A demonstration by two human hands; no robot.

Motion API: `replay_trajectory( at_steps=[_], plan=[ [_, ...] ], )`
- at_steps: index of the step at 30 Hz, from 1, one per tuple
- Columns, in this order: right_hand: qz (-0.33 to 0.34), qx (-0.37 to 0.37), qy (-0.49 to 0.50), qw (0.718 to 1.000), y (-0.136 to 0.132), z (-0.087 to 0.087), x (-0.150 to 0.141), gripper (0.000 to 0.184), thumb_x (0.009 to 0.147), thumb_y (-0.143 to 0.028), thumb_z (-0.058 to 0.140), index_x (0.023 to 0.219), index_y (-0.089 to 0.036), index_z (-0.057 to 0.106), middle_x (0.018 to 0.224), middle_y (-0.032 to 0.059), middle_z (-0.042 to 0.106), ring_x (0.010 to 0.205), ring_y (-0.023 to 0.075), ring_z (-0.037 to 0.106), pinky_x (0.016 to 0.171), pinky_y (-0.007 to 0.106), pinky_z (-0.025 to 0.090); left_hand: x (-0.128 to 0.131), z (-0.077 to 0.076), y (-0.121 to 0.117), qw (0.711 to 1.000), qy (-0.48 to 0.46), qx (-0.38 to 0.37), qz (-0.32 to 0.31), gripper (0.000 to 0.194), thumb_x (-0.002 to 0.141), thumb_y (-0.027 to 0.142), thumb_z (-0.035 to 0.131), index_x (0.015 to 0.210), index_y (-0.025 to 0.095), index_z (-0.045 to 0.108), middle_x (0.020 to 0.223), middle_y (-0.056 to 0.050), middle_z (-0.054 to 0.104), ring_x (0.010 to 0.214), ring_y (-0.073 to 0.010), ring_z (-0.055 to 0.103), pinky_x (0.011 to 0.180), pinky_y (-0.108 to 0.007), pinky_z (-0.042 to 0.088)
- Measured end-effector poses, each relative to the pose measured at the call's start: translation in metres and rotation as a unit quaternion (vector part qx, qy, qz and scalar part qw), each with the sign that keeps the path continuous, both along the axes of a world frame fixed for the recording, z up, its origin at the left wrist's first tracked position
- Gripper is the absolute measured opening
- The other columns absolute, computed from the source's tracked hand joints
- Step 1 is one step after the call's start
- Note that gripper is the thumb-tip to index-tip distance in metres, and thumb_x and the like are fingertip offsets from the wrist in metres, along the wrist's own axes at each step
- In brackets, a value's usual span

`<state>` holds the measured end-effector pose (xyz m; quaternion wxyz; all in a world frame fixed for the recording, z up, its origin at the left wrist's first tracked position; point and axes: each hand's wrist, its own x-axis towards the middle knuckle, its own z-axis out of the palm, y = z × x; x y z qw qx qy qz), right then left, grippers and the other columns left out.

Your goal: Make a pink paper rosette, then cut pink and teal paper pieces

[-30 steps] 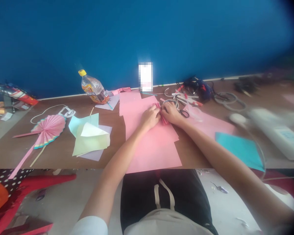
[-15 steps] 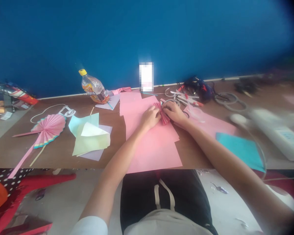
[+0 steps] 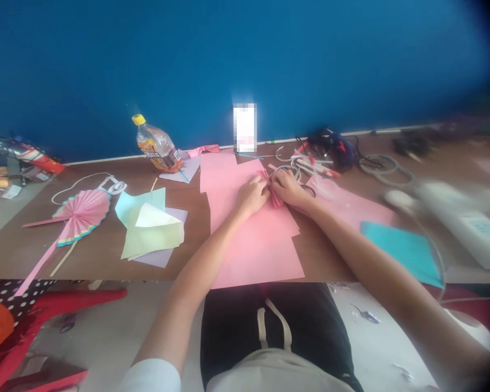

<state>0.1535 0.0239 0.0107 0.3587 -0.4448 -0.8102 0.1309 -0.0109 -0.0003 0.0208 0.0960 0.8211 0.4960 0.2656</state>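
Both my hands are closed around a small pleated pink paper (image 3: 276, 200), its folds fanning out a little at top and bottom. My left hand (image 3: 253, 193) grips it from the left, and my right hand (image 3: 286, 188) pinches it from the right, fingers nearly meeting at its middle. Much of the pleated piece is hidden by the fingers. Beneath lie overlapping pink paper sheets (image 3: 253, 247) on the brown table. Just right of my right hand, the dark handle of a pair of scissors (image 3: 309, 190) peeks out.
To the left lies a pink paper fan (image 3: 84, 215) with blue edging, beside pale green and lilac sheets (image 3: 155, 239). A drink bottle (image 3: 158, 147) and a bright phone-like screen (image 3: 245, 128) stand at the back. Cables, a teal sheet (image 3: 400, 250) and a white power strip (image 3: 461, 218) are right.
My right hand has shifted slightly over the pleated paper, showing more of its folds at mid-moment and covering some again now. My left hand keeps its grip nearly in place.
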Motion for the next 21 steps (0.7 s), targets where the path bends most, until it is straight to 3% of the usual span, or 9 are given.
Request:
replay_trajectory(
  at_steps=[5, 10, 15, 21],
  plan=[
    [-0.030, 0.010, 0.014, 0.999, 0.002, -0.003, -0.002, 0.013, 0.082, -0.020, 0.042, 0.070, -0.024, 0.038, 0.080, 0.0082, 0.058, 0.081, 0.0258, 0.051, 0.084, 0.046, 0.038, 0.004, 0.001, -0.001, 1.000, 0.000, -0.001, -0.003, 0.013, 0.087, 0.015, 0.052, 0.081, 0.020, 0.063, 0.093, -0.008, 0.060, 0.091, -0.0231, 0.060, 0.080, -0.033, 0.049],
    [-0.082, -0.067, 0.131, 0.986, 0.002, 0.005, 0.013, 0.016, 0.086, -0.025, 0.041, 0.070, -0.025, 0.037, 0.069, 0.0027, 0.052, 0.068, 0.0202, 0.048, 0.068, 0.037, 0.041, 0.000, 0.002, -0.003, 1.000, -0.008, -0.004, 0.005, 0.013, 0.086, 0.015, 0.053, 0.077, 0.019, 0.061, 0.094, -0.008, 0.061, 0.091, -0.0237, 0.060, 0.080, -0.034, 0.049],
    [-0.013, -0.067, 0.130, 0.989, -0.004, 0.012, 0.015, 0.010, 0.084, -0.025, 0.046, 0.075, -0.023, 0.049, 0.078, 0.0042, 0.059, 0.075, 0.0203, 0.054, 0.075, 0.036, 0.044, 0.000, 0.003, -0.004, 1.000, -0.018, -0.008, 0.004, 0.010, 0.086, 0.018, 0.055, 0.078, 0.020, 0.061, 0.092, -0.009, 0.060, 0.089, -0.0243, 0.062, 0.076, -0.035, 0.050],
    [0.020, -0.047, 0.071, 0.996, -0.008, 0.013, 0.008, 0.009, 0.082, -0.024, 0.049, 0.079, -0.021, 0.057, 0.084, 0.0057, 0.063, 0.084, 0.0232, 0.055, 0.081, 0.039, 0.042, 0.001, 0.004, -0.006, 1.000, -0.029, -0.008, 0.005, 0.010, 0.086, 0.018, 0.054, 0.080, 0.020, 0.061, 0.090, -0.009, 0.060, 0.084, -0.0235, 0.062, 0.076, -0.035, 0.050]
  ],
)
